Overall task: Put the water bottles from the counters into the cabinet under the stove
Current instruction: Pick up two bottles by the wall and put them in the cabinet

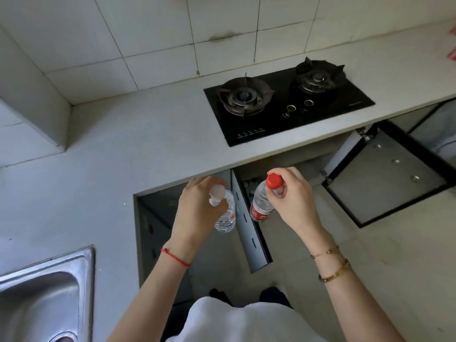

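My left hand [199,206] grips a clear water bottle with a white cap [225,219] by its neck; the bottle hangs upright in front of the counter edge. My right hand [292,196] holds a second bottle with a red cap and red label [261,206] near its top, tilted slightly. Both bottles hang below the counter edge, in front of the open cabinet [249,183] under the black gas stove [286,104]. Inside the cabinet's dark opening I make out pale bottle caps.
Two cabinet doors stand open: a grey one [249,230] between the bottles, a dark-framed one [389,174] swung out at right. A steel sink [44,292] lies at lower left. The grey counter [111,156] wraps around the corner. Tiled floor lies below.
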`<control>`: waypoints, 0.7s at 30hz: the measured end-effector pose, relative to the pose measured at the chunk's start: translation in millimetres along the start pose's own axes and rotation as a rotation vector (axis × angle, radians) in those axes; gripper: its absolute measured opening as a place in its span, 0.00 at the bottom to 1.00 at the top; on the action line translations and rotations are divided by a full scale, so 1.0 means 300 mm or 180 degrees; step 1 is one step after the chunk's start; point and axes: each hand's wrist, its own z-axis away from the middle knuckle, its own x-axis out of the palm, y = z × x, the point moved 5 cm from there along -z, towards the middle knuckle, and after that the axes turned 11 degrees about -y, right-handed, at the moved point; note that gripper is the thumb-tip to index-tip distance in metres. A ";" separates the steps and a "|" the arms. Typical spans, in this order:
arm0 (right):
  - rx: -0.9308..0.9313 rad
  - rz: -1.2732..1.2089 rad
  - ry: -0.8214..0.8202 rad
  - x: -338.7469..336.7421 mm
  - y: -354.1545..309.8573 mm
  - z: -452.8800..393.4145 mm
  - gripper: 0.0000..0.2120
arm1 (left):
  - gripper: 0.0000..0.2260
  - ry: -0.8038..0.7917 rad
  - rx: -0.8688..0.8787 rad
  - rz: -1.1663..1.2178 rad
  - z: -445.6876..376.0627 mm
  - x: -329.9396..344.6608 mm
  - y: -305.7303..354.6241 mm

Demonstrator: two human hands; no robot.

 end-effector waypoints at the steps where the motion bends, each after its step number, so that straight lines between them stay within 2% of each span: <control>1: 0.0043 0.0014 0.0036 -0.024 0.033 0.014 0.16 | 0.16 -0.0050 0.0049 -0.0019 -0.012 0.030 0.031; 9: 0.0103 0.0072 0.0074 -0.239 0.356 0.019 0.15 | 0.17 -0.0187 0.0058 -0.0008 -0.129 0.315 0.272; 21: -0.0308 0.0351 -0.0759 -0.495 0.872 -0.242 0.12 | 0.17 0.0380 -0.0613 0.0260 -0.373 0.749 0.525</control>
